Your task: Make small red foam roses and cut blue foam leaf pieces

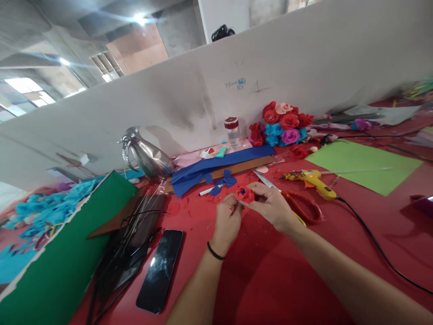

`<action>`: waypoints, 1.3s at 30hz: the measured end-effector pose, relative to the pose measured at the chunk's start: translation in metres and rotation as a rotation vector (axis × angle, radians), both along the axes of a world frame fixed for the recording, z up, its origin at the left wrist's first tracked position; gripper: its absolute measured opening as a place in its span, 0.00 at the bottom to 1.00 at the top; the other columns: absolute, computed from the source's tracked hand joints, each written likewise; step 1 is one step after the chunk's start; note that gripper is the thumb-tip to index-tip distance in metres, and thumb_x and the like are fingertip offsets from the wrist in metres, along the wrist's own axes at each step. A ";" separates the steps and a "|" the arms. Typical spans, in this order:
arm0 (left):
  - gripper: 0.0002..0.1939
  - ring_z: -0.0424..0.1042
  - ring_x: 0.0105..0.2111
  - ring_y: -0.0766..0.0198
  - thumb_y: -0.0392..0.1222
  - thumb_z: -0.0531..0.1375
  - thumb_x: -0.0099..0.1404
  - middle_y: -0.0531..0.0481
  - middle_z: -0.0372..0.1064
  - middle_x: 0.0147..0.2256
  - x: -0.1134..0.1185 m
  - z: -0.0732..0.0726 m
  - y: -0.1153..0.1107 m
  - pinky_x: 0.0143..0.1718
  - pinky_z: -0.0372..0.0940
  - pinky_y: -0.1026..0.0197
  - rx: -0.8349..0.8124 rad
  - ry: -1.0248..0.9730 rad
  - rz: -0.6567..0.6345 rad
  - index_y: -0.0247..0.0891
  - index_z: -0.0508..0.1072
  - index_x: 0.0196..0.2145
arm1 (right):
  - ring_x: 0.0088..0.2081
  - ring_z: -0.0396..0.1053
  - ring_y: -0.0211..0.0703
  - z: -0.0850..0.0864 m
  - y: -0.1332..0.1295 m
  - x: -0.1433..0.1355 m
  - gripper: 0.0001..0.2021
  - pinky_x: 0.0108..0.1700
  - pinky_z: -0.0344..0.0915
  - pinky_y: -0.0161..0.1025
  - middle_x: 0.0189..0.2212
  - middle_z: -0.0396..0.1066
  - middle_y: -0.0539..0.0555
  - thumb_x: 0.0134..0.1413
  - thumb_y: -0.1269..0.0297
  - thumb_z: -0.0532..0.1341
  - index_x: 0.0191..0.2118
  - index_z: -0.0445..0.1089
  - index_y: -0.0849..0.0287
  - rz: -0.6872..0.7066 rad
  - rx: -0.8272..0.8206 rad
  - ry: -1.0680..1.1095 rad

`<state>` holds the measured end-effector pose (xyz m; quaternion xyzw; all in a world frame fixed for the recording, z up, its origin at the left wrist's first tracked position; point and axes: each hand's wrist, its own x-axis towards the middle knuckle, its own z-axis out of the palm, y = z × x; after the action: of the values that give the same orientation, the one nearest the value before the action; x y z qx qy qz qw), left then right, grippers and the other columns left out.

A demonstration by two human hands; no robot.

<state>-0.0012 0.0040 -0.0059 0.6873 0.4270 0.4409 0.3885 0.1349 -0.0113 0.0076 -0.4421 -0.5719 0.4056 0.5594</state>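
Note:
A small red paper flower with a dark blue centre is held over the red table between my two hands. My left hand is closed below the bloom, pinching its underside. From the other side, the fingers of my right hand grip the flower's edge. Cut blue paper petals and a white stick lie just beyond my left hand. Orange-handled scissors rest partly behind my right hand, blades pointing away. Whatever lies inside my left fist is hidden.
A yellow glue gun with a black cord lies at right near green paper. Finished paper roses, a lidded jar and a metal jug stand by the white wall. A phone lies left, beside a green board.

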 end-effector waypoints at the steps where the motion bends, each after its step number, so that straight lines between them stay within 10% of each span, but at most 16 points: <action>1: 0.09 0.66 0.29 0.64 0.36 0.55 0.61 0.50 0.67 0.26 0.000 -0.001 0.000 0.35 0.64 0.62 0.011 0.012 0.004 0.36 0.70 0.24 | 0.33 0.66 0.43 0.000 0.000 0.000 0.06 0.37 0.63 0.41 0.30 0.69 0.52 0.46 0.59 0.65 0.27 0.72 0.55 -0.011 0.007 0.009; 16: 0.11 0.56 0.24 0.69 0.37 0.54 0.58 0.55 0.56 0.21 -0.002 0.010 -0.002 0.27 0.55 0.66 -0.088 -0.058 0.092 0.37 0.60 0.19 | 0.32 0.66 0.40 0.002 -0.004 -0.004 0.18 0.35 0.64 0.39 0.37 0.71 0.53 0.43 0.60 0.67 0.43 0.71 0.54 -0.107 -0.077 -0.017; 39: 0.16 0.56 0.22 0.69 0.42 0.53 0.63 0.55 0.56 0.19 -0.004 0.017 -0.005 0.24 0.52 0.65 0.034 0.048 0.193 0.37 0.64 0.19 | 0.28 0.67 0.40 0.013 -0.012 -0.005 0.05 0.33 0.65 0.39 0.25 0.74 0.51 0.42 0.63 0.63 0.26 0.77 0.54 0.018 -0.145 0.257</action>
<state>-0.0051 -0.0009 0.0112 0.6598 0.4930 0.4667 0.3223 0.1298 -0.0228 0.0205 -0.4208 -0.4688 0.5040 0.5909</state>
